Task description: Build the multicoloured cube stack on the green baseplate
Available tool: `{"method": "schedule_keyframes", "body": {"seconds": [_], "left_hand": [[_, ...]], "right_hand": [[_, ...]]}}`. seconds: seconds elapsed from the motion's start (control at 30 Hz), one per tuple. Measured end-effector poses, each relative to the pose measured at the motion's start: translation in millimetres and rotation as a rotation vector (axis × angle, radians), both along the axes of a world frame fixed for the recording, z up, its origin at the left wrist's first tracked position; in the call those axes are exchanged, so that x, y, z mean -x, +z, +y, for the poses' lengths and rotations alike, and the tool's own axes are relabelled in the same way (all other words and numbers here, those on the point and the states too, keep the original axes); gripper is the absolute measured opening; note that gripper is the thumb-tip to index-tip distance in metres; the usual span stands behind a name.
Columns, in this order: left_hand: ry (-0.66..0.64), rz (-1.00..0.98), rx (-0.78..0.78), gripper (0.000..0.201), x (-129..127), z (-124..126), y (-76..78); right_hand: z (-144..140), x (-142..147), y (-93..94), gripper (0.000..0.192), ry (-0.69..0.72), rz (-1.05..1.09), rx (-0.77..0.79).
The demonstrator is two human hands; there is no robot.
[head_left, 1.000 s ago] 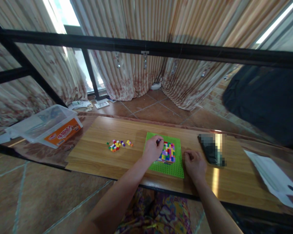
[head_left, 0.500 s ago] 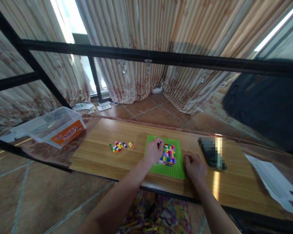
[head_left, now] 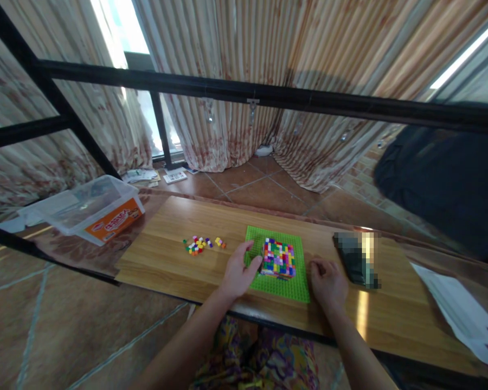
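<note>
A green baseplate (head_left: 282, 285) lies on the wooden table (head_left: 179, 268), with a block of multicoloured small bricks (head_left: 278, 257) built on it. My left hand (head_left: 239, 270) rests open at the baseplate's left edge, fingers spread, touching the plate and holding nothing. My right hand (head_left: 328, 280) lies on the table just right of the baseplate, fingers curled in with nothing visible in them. A small pile of loose coloured bricks (head_left: 201, 244) sits on the table to the left of my left hand.
A clear plastic box with an orange label (head_left: 87, 208) stands at the table's far left. A dark blurred object (head_left: 355, 259) lies right of my right hand. White paper (head_left: 459, 309) sits far right. A black metal bar (head_left: 268, 97) crosses above the table.
My left hand has come off the top of the brick block and moved down-left to the baseplate's edge, opening its fingers. The right hand has stayed put.
</note>
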State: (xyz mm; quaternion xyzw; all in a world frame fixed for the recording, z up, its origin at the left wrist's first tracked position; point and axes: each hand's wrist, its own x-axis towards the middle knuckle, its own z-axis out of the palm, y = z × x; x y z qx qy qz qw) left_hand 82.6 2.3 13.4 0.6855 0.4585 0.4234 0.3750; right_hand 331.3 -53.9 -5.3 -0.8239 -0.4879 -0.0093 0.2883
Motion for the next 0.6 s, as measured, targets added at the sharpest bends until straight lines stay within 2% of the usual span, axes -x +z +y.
{"method": "schedule_keyframes", "body": {"seconds": [0.1,0.23,0.37,0.43,0.5,0.6], "left_hand": [[-0.051,0.028,-0.067,0.04,26,-14,-5.4],[-0.065,0.166,-0.144,0.036,57,-30,-7.4],[-0.03,0.251,-0.205,0.026,84,-36,-8.2],[0.017,0.268,-0.213,0.022,96,-34,-8.9],[0.073,0.264,-0.21,0.019,103,-31,-9.9],[0.132,0.243,-0.2,0.017,106,-28,-11.2]], "right_hand": [[0,1,1.2,0.033,0.008,-0.006,-0.001],[0,-1,-1.4,0.037,0.015,-0.013,-0.003],[-2,-11,0.5,0.04,-0.031,0.165,-0.059],[-4,-10,12.3,0.042,-0.105,0.29,-0.103],[-4,3,32.6,0.042,-0.121,0.314,-0.199],[3,52,66.5,0.036,0.061,0.292,-0.339]]}}
